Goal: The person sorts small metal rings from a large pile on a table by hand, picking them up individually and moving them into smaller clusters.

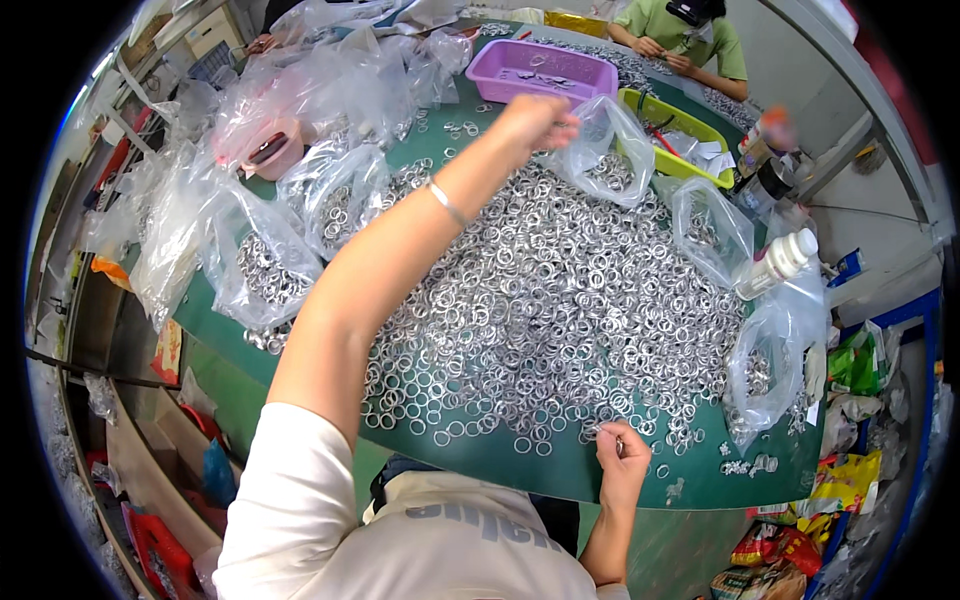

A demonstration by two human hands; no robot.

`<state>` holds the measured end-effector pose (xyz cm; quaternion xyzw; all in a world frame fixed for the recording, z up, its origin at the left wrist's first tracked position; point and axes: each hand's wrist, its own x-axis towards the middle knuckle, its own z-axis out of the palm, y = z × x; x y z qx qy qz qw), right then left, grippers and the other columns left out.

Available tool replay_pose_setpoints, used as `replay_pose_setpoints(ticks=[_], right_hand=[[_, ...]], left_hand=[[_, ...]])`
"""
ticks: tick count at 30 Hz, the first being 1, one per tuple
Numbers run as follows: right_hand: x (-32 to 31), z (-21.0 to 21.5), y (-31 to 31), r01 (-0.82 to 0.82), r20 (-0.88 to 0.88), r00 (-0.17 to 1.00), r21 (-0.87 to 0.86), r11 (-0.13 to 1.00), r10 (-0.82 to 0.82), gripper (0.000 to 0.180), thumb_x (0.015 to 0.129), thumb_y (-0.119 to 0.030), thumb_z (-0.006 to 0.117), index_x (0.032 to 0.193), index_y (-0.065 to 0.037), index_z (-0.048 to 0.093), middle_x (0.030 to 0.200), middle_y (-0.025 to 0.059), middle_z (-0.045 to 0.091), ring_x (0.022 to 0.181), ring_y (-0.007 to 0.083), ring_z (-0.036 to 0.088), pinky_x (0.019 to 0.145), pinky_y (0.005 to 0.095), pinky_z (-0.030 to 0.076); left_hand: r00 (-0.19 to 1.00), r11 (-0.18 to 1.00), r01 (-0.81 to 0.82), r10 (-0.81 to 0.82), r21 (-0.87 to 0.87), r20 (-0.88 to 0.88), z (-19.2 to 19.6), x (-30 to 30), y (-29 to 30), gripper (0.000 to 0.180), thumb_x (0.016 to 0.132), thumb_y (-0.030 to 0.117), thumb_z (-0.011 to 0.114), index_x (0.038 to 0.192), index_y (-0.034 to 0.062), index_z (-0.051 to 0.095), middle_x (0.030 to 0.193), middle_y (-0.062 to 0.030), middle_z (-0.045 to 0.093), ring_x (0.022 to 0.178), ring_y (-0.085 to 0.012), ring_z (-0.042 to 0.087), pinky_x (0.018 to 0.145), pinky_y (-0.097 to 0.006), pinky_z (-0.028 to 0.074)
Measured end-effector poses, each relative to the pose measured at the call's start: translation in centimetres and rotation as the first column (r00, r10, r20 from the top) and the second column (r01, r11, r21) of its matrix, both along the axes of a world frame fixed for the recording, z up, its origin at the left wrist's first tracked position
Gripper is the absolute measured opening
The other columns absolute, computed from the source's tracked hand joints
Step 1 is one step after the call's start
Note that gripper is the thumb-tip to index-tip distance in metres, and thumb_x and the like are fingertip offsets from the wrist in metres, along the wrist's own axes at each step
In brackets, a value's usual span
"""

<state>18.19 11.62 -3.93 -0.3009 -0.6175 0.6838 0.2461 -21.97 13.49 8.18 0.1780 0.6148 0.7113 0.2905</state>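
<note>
My left hand (545,122) reaches far out, by the near side of a rectangular purple plastic tub (495,88), clear plastic bag (632,135) just right; fingers part-curled, contents can't be told. My right hand (622,452), at the green tabletop (590,482)'s near edge, curls closed, apparently on silvery metal. Loose silver metal rings (560,290) heaped between.

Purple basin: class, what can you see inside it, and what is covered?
Inside the purple basin lie a silvery ring and small pieces too blurred to identify. Its near wall covers the floor just behind it, so anything there cannot be seen.
</note>
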Motion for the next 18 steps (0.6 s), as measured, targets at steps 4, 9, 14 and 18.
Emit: replay_pose_setpoints(ticks=[4,9,14,18], right_hand=[[1.8,0.6,1.8,0.023,-0.279,0.941,-0.515,0.857,-0.193,0.006,0.087,-0.006,0.053,0.091,-0.002,0.052,0.087,0.0092,0.052,0.059,0.0132,0.046,0.04,0.0227,0.036],[3.0,0.7,2.7,-0.111,-0.457,0.819,-0.719,0.686,-0.347,0.021,0.088,-0.021,0.05,0.075,-0.008,0.041,0.067,0.0107,0.045,0.05,0.0182,0.038,0.037,0.0255,0.031],[4.9,0.5,2.4,0.089,-0.33,0.908,-0.453,0.887,-0.259,0.035,0.087,-0.021,0.049,0.058,-0.008,0.036,0.054,0.0142,0.045,0.041,0.0159,0.034,0.037,0.0243,0.029],[6.2,0.8,2.5,0.19,-0.216,0.942,-0.287,0.939,-0.256,0.033,0.086,-0.019,0.05,0.058,-0.005,0.038,0.062,0.0208,0.053,0.04,0.0157,0.038,0.037,0.0234,0.03]], left_hand=[[0.82,0.919,0.368,-0.392,-0.142,-0.416,-2.4,9.8,-1.1,0.029,0.09,0.018,0.056,0.111,-0.0023,0.058,0.098,-0.0075,0.064,0.085,-0.0142,0.061,0.07,-0.026,0.05],[0.4,0.743,0.521,-0.647,-0.419,-0.649,-6.7,20.8,-10.2,0.023,0.081,0.008,0.064,0.102,0.0015,0.061,0.094,-0.0096,0.061,0.086,-0.0228,0.06,0.075,-0.03,0.048],[0.209,0.763,0.379,-0.621,-0.523,-0.755,-10.5,24.9,-11.9,0.028,0.077,0.01,0.066,0.103,0.0037,0.059,0.097,-0.0086,0.055,0.09,-0.0249,0.052,0.076,-0.034,0.039],[0.233,0.798,0.336,-0.584,-0.5,-0.777,-10.7,26.5,-10.5,0.031,0.076,0.009,0.066,0.106,0.0047,0.057,0.099,-0.0078,0.052,0.089,-0.0241,0.05,0.076,-0.035,0.035]])
